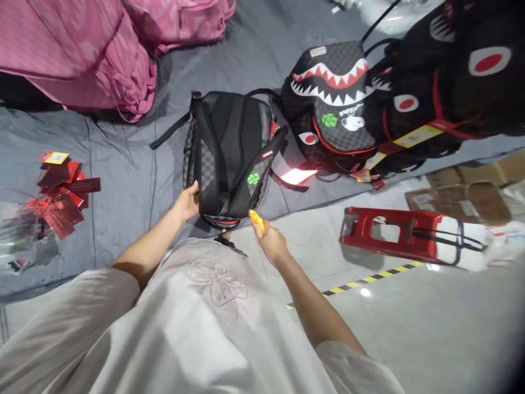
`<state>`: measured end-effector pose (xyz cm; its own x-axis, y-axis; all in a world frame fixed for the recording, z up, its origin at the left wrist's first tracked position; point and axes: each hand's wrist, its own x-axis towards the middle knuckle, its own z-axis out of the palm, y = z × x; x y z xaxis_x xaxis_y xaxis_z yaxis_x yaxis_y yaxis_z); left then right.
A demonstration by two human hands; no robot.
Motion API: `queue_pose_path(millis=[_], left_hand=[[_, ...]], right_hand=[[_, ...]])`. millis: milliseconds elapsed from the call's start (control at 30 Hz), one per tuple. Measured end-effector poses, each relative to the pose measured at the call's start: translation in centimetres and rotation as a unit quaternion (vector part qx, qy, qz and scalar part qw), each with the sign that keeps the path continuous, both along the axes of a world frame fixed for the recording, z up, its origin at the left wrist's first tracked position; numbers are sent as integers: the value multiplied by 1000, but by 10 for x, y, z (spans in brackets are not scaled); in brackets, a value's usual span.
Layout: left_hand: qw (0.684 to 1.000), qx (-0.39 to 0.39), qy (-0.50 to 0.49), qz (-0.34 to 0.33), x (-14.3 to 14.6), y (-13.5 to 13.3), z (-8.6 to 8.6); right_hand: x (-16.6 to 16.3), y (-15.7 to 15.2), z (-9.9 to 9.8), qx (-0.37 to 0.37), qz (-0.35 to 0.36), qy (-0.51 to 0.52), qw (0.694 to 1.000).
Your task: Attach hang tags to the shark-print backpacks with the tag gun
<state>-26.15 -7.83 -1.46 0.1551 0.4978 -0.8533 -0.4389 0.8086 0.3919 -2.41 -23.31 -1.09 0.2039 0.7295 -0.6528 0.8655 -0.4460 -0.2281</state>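
Observation:
A black and grey checkered backpack (234, 148) lies with its padded back and shoulder straps facing up, and a green patch on one strap. At its lower left edge, my left hand (189, 201) grips the side, with some fingers hidden behind it. My right hand (272, 241) is closed around a small yellow tool (257, 220), held by the backpack's lower right corner. The tool's tip is too small to tell its exact kind. I cannot tell whether it touches the bag.
Black shark-mouth backpacks (333, 98) are piled on the right, and pink backpacks (98, 49) at upper left. Red tags (68, 191) lie on the grey cloth (131, 158). A red and white stool-like object (394, 235) and flattened cardboard (463, 200) are on the floor.

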Motion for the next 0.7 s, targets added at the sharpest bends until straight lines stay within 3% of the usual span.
queue_pose_path(millis=[133,233,433,567,700], left_hand=[[998,-4,-64,-25,7,4,-8],[993,-3,-115,-41,5,5,-11],[988,-1,-153,-11,-8,2,-15],[991,0,-134,-11,-2,2,-18],[994,32,-101,9,7,0,-15]], right_hand=[[-15,21,-5,42,65,20,997],[-19,20,-8,55,90,-2,994],[-6,-3,-21,49,-19,-98,994],[-13,14,-33,80,-38,-106,990],[-15,36,-39,61,-33,-103,992]])
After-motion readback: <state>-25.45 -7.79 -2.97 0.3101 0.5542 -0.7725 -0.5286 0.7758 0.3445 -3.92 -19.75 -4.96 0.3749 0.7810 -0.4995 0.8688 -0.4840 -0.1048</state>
